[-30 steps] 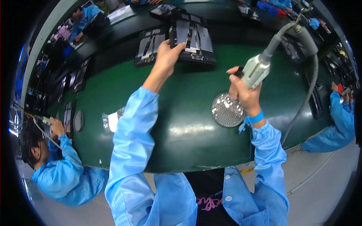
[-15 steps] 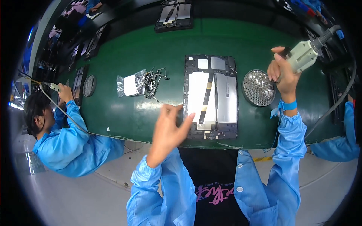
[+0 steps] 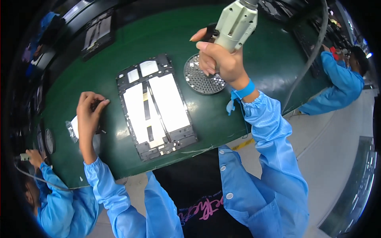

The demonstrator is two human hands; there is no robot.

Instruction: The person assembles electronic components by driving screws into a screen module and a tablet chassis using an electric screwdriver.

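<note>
While I'm watching the head view, closest to me on the green bench (image 3: 222, 115) is the dark device frame (image 3: 156, 107) lying flat with white panels on it, and my left hand (image 3: 88, 115) sits just left of it, fingers curled down onto a clear plastic bag (image 3: 73, 129) with a white label, pinching something small and dark I can't make out. Just past the frame's far right corner is a round perforated tray (image 3: 200, 79) full of tiny shiny screws. My right hand (image 3: 218, 59) hovers over that tray, wrapped tight around a pale electric screwdriver (image 3: 236, 23), and way off at the far left there's another dark tray (image 3: 97, 33) with pale pieces in it.
</note>
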